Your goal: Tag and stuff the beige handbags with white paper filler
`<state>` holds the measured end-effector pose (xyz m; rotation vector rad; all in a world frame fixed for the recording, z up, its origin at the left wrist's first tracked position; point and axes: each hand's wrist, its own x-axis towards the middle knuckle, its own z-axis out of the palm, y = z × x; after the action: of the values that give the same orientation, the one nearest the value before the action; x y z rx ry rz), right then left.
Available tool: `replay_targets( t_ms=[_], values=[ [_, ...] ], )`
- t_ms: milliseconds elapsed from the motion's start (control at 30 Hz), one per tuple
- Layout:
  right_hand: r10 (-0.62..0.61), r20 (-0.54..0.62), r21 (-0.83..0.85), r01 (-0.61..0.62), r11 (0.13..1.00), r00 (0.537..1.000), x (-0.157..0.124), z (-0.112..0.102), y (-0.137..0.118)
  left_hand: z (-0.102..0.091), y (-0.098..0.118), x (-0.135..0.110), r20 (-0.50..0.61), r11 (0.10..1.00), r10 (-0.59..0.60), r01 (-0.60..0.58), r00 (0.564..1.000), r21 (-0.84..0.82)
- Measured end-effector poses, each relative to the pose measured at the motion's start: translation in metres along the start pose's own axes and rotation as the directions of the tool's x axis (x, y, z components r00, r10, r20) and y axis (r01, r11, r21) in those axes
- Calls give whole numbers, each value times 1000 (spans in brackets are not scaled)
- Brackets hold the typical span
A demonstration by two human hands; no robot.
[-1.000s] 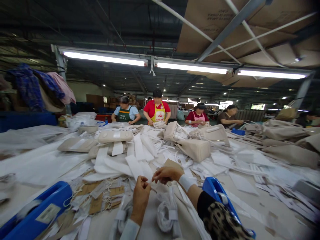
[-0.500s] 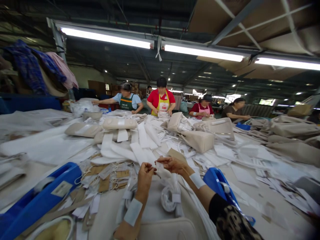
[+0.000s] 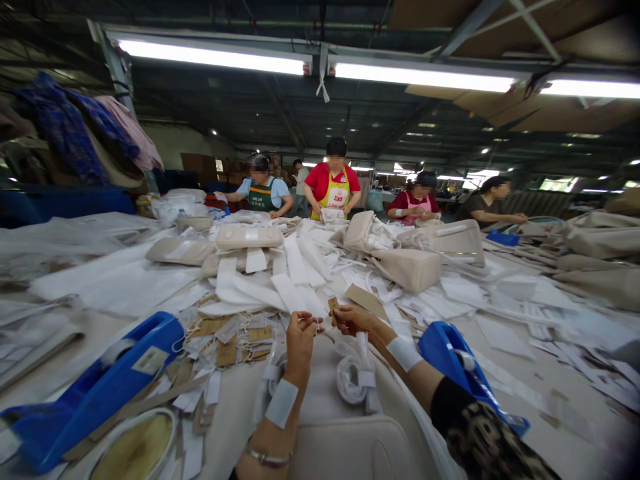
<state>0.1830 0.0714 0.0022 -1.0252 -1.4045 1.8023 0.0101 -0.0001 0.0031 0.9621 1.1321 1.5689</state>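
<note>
My left hand (image 3: 301, 338) and my right hand (image 3: 351, 319) meet over a cream bag (image 3: 345, 447) lying in front of me. Both pinch something small and pale between the fingertips; a small brown tag (image 3: 333, 305) sticks up at my right fingers. White tape strips sit on both wrists. Below my hands lie wrapped white straps (image 3: 353, 379) on the bag. Brown paper tags (image 3: 227, 340) with strings are scattered to the left.
A blue tape dispenser (image 3: 100, 390) stands at the left, another (image 3: 457, 363) at my right arm. Cream bags (image 3: 410, 267) and white paper strips (image 3: 280, 280) cover the table. Several people work at the far side. Clothes hang at the upper left.
The view has tilted down and the cream bag shows more. My hands have risen slightly and stay together; a brown tag now shows at my right fingers.
</note>
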Motion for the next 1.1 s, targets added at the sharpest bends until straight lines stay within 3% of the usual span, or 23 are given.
replay_targets(
  t_ms=[267, 500, 633, 733, 867, 1100],
  values=[
    [-8, 22, -283, 14, 959, 1000, -3, -3, -2, -3, 1, -3, -28, 999, -17, 18, 999, 28],
    [73, 165, -472, 14, 881, 984, 2, 5, -21, -2, 0, -1, 3, 988, 5, -5, 1000, 156],
    [106, 211, -542, 26, 840, 972, 7, 13, -35, 2, 9, -8, 88, 940, 126, -148, 988, 309],
    [72, 221, -554, 64, 830, 972, 6, 19, -42, 6, 19, -16, 148, 867, 269, -306, 952, 393],
    [10, 234, -520, 117, 846, 972, -3, 24, -43, 6, 23, -19, -9, 760, 418, -345, 908, 551],
    [-96, 211, -544, 199, 815, 973, -16, 32, -48, 1, 16, -9, 99, 808, 322, -328, 941, 489]
  ],
)
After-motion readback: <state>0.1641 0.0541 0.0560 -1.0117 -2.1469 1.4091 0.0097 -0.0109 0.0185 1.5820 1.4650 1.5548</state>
